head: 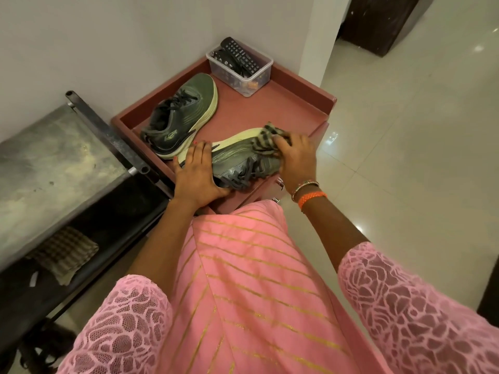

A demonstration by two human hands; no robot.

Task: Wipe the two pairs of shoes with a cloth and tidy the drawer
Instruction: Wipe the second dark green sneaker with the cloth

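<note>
Two grey-green sneakers with pale soles sit on the pink-brown drawer unit's top (291, 103). The far sneaker (183, 114) rests upright near the wall. The near sneaker (240, 160) lies tipped on its side at the front edge. My left hand (197, 179) grips its heel end. My right hand (295, 157) presses a striped grey-and-cream cloth (267, 139) against the shoe's toe part.
A clear plastic box (240, 67) with a black remote and small items stands at the top's back corner. A worn metal stand (54, 163) is on the left, with a folded checked cloth (64, 255) on its lower shelf. Glossy tiled floor (405, 157) spreads to the right.
</note>
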